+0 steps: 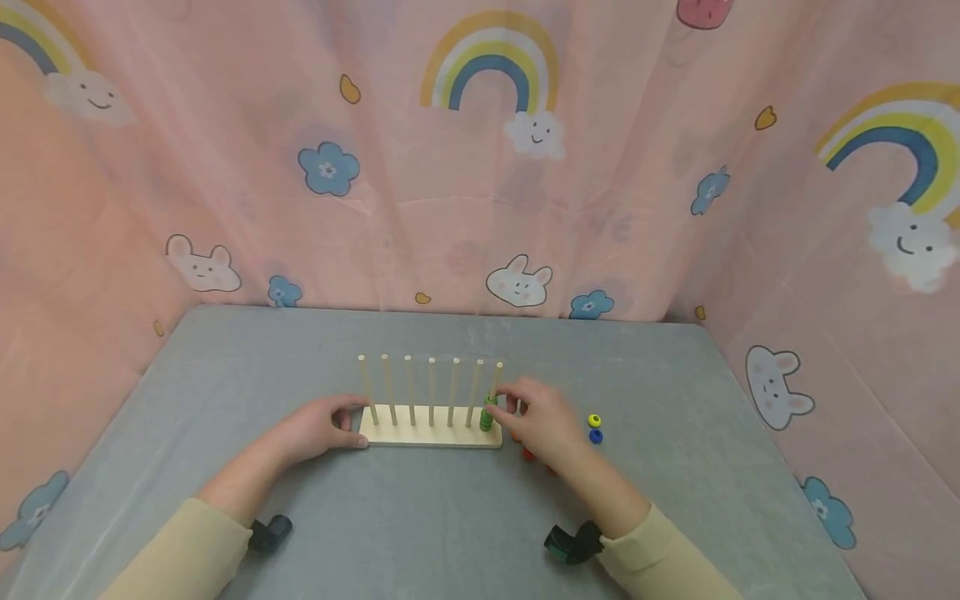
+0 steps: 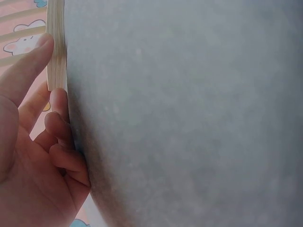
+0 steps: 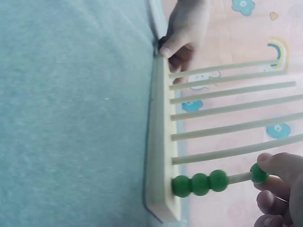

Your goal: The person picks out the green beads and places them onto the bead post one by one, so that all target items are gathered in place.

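Note:
A pale wooden peg rack (image 1: 431, 437) with several upright rods stands on the table. At its left end my left hand (image 1: 315, 429) holds the base, thumb on the front edge and fingers behind, as the left wrist view also shows. My right hand (image 1: 547, 423) is at the rightmost rod, pinching a green bead (image 3: 259, 174) between thumb and finger. That bead is threaded partway along the rod. Below it, three green beads (image 3: 200, 184) sit stacked against the base, with a stretch of bare rod between. The other rods carry no beads.
A yellow bead (image 1: 595, 420) and a blue bead (image 1: 596, 437) lie on the grey table to the right of my right hand. Red beads (image 1: 528, 455) are partly hidden under that hand. A pink patterned curtain (image 1: 450, 225) hangs around the table's back and sides.

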Motion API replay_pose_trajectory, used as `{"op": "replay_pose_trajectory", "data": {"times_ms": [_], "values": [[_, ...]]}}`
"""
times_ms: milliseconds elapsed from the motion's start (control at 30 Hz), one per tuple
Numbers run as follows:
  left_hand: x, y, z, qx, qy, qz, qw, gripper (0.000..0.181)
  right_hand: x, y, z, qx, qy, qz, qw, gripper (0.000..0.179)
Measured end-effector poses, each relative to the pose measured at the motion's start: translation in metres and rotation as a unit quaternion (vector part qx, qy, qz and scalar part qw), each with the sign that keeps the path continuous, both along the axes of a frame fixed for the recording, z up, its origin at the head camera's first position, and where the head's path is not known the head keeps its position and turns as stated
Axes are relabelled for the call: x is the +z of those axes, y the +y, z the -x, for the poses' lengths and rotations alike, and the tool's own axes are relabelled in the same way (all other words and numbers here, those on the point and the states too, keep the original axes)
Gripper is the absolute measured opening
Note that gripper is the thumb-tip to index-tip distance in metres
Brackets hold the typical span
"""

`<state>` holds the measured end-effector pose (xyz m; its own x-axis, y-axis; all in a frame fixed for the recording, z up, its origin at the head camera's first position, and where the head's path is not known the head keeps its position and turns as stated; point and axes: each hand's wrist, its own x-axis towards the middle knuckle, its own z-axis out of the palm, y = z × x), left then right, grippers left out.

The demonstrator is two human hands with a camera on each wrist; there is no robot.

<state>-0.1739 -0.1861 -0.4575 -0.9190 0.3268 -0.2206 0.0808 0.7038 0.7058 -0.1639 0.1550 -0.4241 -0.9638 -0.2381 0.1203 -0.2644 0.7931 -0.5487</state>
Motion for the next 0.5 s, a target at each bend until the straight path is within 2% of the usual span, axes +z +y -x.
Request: {"op": "replay_pose_trajectory", "data": {"times_ms": [267,500], "values": [[-0.001,0.000,0.001,0.001,-0.003,0.004,1.0000,0.063,-0.014,-0.001,0.004,0.006,-0.061,0.002,0.9981,0.022],[0.001,0.000,0.000,-0.001,-0.003,-0.002,1.0000,0.063,-0.015,-0.001,0.005,0.004,-0.071,0.002,0.9975,0.029]]}}
